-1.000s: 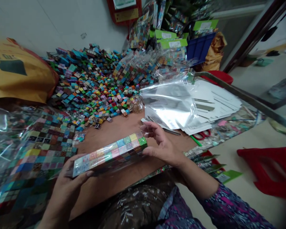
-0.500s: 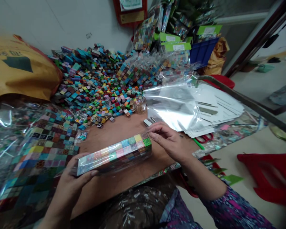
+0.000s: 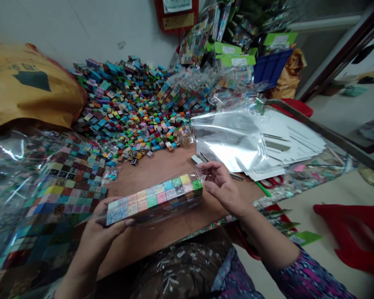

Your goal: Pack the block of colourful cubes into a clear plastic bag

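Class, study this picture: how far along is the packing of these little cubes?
Done: clear bags of multicoloured cubes lie stacked at the left. In hand: the left hand grips a long clear-wrapped block of small coloured cubes, the right hand at its far end. Left: a big heap of loose coloured cubes and a pile of empty clear bags.

Sleeve [image 3: 302, 278] behind right hand [image 3: 224, 189]: purple-blue, pink speckle print. Lap garment [image 3: 180, 270]: dark, pale flecks.

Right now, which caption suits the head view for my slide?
Left hand grips a clear-wrapped block of coloured cubes, right hand touches its far end, beside a heap of loose cubes.
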The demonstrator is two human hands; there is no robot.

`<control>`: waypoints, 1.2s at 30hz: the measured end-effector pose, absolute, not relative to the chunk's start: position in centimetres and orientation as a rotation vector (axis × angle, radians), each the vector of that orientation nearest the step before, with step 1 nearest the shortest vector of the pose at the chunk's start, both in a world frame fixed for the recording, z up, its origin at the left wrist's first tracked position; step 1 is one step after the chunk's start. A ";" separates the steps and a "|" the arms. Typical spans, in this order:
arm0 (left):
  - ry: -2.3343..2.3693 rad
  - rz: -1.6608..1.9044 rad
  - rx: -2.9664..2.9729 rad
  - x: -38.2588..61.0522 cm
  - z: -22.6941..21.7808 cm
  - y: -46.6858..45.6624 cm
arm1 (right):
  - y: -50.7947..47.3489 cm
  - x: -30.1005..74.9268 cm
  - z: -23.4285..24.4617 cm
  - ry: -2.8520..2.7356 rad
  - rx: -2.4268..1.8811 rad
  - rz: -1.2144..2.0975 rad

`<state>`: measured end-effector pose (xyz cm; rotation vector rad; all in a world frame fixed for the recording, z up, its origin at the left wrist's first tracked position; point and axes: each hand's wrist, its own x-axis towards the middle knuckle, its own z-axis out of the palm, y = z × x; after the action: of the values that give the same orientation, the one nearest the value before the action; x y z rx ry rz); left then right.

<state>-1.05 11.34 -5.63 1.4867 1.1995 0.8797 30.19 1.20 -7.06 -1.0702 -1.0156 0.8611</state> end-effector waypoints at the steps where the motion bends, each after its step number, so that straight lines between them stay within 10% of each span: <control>1: 1.200 0.895 1.476 -1.0 -5.8 11.3 | 1.2 30.3 -7.0 -1.026 -1.037 0.912; 36: 1.299 0.741 1.667 1.5 -7.1 10.7 | 2.5 28.2 -10.7 -1.058 -1.020 1.352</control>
<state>1.52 10.70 -7.06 1.6672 1.2989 0.7410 28.24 2.52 -10.72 -1.0204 -1.0583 1.3522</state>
